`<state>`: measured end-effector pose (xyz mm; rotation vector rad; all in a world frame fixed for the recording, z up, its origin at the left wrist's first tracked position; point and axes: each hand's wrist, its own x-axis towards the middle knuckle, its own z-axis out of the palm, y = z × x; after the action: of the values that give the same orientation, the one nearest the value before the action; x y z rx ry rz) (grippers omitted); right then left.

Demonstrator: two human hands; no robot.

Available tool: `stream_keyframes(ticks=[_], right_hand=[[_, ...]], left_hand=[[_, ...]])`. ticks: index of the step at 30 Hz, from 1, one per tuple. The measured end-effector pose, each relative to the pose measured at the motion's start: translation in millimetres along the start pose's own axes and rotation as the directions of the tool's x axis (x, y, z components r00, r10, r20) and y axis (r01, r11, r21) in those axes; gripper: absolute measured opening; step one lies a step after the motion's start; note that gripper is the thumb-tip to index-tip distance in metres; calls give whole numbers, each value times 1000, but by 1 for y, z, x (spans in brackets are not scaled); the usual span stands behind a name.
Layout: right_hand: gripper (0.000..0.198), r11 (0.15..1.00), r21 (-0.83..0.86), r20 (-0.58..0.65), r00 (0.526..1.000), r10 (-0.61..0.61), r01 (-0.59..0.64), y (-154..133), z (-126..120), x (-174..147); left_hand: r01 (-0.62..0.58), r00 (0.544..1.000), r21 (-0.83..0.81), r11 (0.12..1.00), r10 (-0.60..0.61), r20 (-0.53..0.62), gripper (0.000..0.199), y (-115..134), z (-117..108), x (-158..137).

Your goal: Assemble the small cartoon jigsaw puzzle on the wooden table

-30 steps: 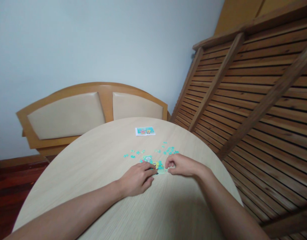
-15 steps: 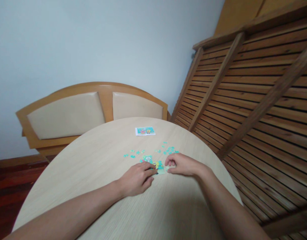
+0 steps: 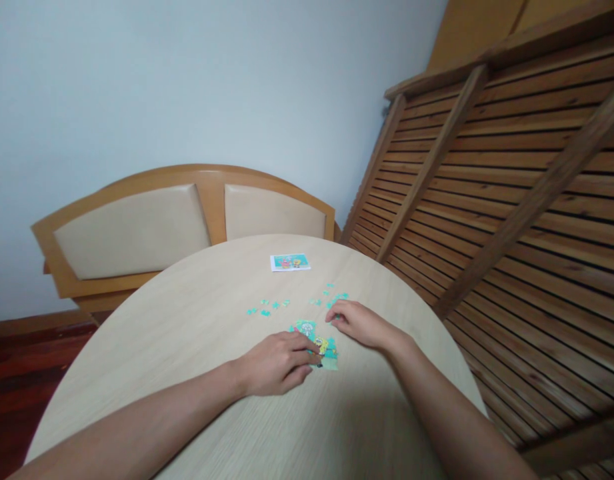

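Observation:
A partly joined jigsaw puzzle (image 3: pixel 330 363), green with a yellow cartoon figure, lies on the round table in front of me. My left hand (image 3: pixel 279 363) rests on its left side, fingers stretched out and covering part of the picture. Just beyond the puzzle's far right corner is my right hand (image 3: pixel 354 323), its fingers curled down and pressed together near the tabletop. What its fingertips hold, if anything, is too small to make out. Loose green puzzle pieces (image 3: pixel 341 296) are scattered right beside that hand, partly hidden by it.
More loose puzzle pieces (image 3: pixel 265 313) lie to the left, beyond my left hand. A picture card (image 3: pixel 291 262) sits farther back on the wooden table (image 3: pixel 187 320). Behind are a padded headboard (image 3: pixel 217 200) and a leaning slatted wooden frame (image 3: pixel 487 200) on the right.
The joined puzzle has slid nearer to me and slightly right under my left hand. My right hand has moved from the puzzle's right edge a little farther away, towards the loose pieces.

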<state>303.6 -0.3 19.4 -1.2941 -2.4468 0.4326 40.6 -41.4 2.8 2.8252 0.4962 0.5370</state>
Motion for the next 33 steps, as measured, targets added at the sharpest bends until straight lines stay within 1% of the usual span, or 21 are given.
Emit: stream_keyframes(ticks=[2,6,9,15,19,21,23,25,26,29,31,33], right_hand=[[19,1000,-6,-12,1000,12,-12,1,1,0],[19,999,-30,-34,999,23,-24,1,2,0],[19,998,-26,-41,998,53,-54,0,3,1],[20,993,8,1,994,114,-114,-5,3,0],[20,985,104,42,990,131,-135,-6,4,0],[23,973,192,55,991,118,-127,-5,6,1],[25,951,294,48,995,91,-101,-6,8,2],[24,916,395,38,997,63,-73,-9,10,4],[25,895,442,36,998,49,-60,-12,11,5],[32,837,546,35,999,3,-22,-24,15,7],[37,816,577,31,999,-28,5,-33,19,9],[42,800,598,19,998,-66,41,-42,26,11]], left_hand=[[-2,1000,1,1000,2,-9,30,0,0,0],[43,998,13,999,-43,-48,27,1,-3,2],[50,998,-6,999,-50,-49,26,2,-4,3],[56,998,-50,997,-58,-34,28,4,-4,3],[70,997,-73,995,-73,-37,28,4,-4,2],[79,996,-79,994,-82,-43,28,4,-4,2],[115,990,-85,990,-121,-72,27,2,-2,2],[191,971,-100,977,-203,-129,22,0,-1,1],[237,954,-117,964,-254,-161,20,-1,0,1],[372,884,-189,909,-409,-227,17,-3,0,1],[428,844,-237,872,-480,-241,17,-3,0,2],[454,825,-279,846,-518,-228,17,-3,-2,3]])
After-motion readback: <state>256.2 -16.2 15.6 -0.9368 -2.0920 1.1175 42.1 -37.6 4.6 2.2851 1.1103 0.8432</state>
